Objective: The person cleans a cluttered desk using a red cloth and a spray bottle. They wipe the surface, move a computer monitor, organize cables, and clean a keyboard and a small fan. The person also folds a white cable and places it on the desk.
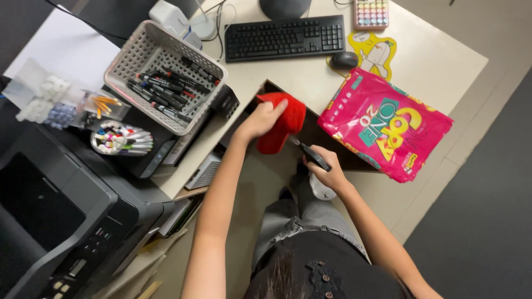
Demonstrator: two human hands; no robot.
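Red cloth (281,128), seen from the head camera, hangs bunched at the notched inner corner of the surface (310,83), just below its front edge. The left hand (263,119) clamps it from the left, fingers (280,105) curled over its top. Lower right and just apart, the right hand (328,171) is wrapped around a black marker (313,155), whose long axis slants up-left with its tip towards the cloth. A pink snack bag (385,124) lies on the surface to the right.

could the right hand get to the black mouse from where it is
Probably yes: the right hand, gripping a black marker, is near the desk edge, and the black mouse sits uncovered beyond the pink bag, which it must reach past.
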